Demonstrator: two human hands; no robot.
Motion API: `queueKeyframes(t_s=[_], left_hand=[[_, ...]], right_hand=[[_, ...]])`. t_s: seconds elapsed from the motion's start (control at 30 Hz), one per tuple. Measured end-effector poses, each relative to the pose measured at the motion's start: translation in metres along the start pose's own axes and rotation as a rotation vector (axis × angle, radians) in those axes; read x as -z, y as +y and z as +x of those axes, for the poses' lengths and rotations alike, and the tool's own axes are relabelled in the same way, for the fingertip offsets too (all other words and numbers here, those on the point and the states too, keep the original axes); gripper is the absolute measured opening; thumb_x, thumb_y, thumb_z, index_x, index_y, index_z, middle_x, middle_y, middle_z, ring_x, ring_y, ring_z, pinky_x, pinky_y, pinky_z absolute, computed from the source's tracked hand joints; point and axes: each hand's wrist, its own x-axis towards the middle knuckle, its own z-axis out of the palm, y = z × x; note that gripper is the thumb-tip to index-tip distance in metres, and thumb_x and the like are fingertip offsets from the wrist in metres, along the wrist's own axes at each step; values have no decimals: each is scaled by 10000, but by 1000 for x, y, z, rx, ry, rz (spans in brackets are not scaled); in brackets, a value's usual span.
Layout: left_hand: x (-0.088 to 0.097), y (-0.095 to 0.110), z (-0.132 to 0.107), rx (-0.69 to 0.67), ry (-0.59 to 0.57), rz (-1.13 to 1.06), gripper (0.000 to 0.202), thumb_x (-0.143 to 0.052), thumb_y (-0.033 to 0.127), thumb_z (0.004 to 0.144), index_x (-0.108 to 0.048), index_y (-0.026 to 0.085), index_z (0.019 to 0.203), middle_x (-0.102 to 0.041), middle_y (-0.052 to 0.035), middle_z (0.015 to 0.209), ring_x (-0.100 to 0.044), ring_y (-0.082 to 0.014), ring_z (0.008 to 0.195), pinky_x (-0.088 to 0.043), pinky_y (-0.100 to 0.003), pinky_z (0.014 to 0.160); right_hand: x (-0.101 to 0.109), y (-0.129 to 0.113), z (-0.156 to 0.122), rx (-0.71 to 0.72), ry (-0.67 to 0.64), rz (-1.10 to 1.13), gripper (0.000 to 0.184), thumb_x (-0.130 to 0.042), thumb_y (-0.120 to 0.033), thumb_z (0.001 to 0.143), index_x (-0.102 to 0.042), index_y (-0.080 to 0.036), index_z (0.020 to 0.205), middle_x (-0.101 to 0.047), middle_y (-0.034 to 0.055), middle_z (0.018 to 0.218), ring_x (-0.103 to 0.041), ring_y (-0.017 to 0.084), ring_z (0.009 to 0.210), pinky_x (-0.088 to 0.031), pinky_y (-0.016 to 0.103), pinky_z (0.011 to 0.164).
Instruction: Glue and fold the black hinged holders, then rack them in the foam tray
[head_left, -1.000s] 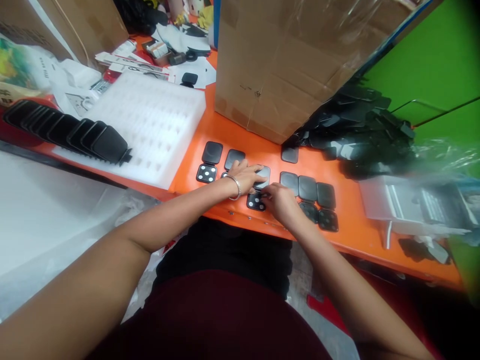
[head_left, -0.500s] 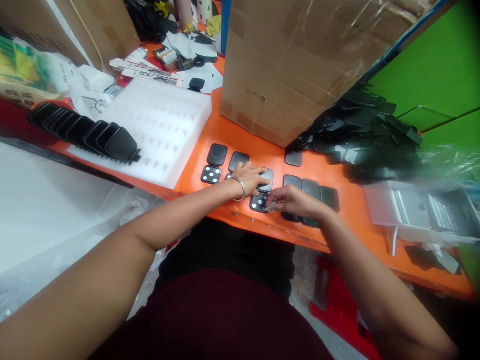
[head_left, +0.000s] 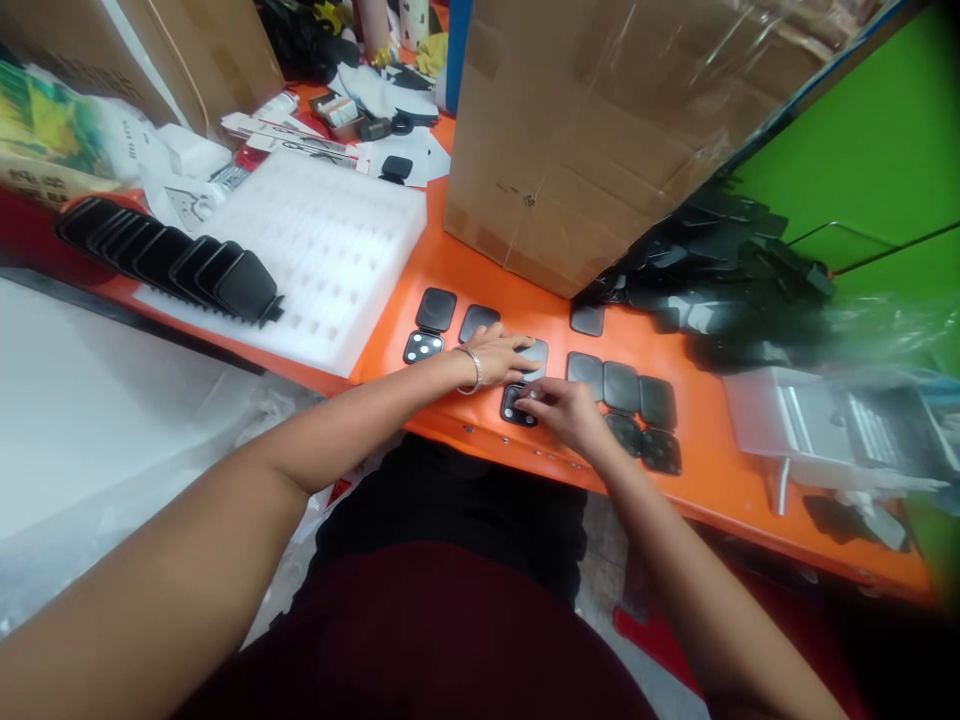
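A small black hinged case lies unfolded on the orange table, its lower half (head_left: pixel 516 408) holding white round dots. My left hand (head_left: pixel 499 358) rests with spread fingers on the case's smooth upper half (head_left: pixel 534 358). Over the right side of the lower half, my right hand (head_left: pixel 564 408) is closed in a pinch. A pale spot shows at its fingertips, too small to name. To the left lies another unfolded case with white dots (head_left: pixel 424 347). My left wrist and forearm partly cover a case (head_left: pixel 478 322) between them. Several dark unfolded cases (head_left: pixel 621 385) lie right of my right hand.
A white foam block (head_left: pixel 315 250) with rows of slots stands at the left, black pieces (head_left: pixel 202 270) leaning along it. Behind is a large cardboard box (head_left: pixel 570 140). A pile of black parts (head_left: pixel 720 250) and a translucent bin (head_left: pixel 795 420) are at the right.
My right hand has shifted from the lower right corner of the dotted half up toward its upper right, uncovering more of the dark cases. My left hand stays on the upper half.
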Motion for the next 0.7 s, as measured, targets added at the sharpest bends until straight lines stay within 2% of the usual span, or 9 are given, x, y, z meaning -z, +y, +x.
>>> queueKeyframes(t_s=[0.17,0.37,0.57,0.63,0.7], left_hand=[[-5,-11,4,-61,37,6,367,-418,344,885,-571,474,1192,-368,67,1464,-388,-282,1081,-301,-427,854],[-6,-12,3,-74,56,30,359,-416,388,895,-566,465,1211,-372,57,1462,-404,-283,1077,-313,-408,846],[-5,-7,2,-43,38,1,373,-457,470,873,-556,462,1232,-369,48,1464,-402,-305,1069,-310,-423,827],[-6,-6,1,-28,57,-8,371,-454,476,876,-557,459,1233,-356,53,1472,-394,-305,1070,-305,-424,821],[-7,-4,0,-17,74,0,370,-451,494,878,-561,456,1229,-351,56,1477,-387,-307,1071,-297,-427,815]], right_hand=[[-13,-1,-4,64,80,-194,118,-598,-274,799,-671,-186,827,-672,47,711,-602,183,612,-444,280,587],[-14,-5,-5,270,27,-323,95,-544,-186,818,-639,-182,819,-648,87,851,-615,211,763,-468,307,702],[-14,-4,-4,216,46,-321,120,-554,-126,772,-648,-166,833,-641,80,827,-602,193,709,-470,300,674],[-10,-5,-1,211,0,-279,121,-553,-129,768,-653,-172,822,-657,70,821,-600,188,706,-468,304,682],[-3,-10,2,191,-128,-199,112,-560,-152,770,-660,-182,807,-669,53,807,-600,181,702,-468,299,675]])
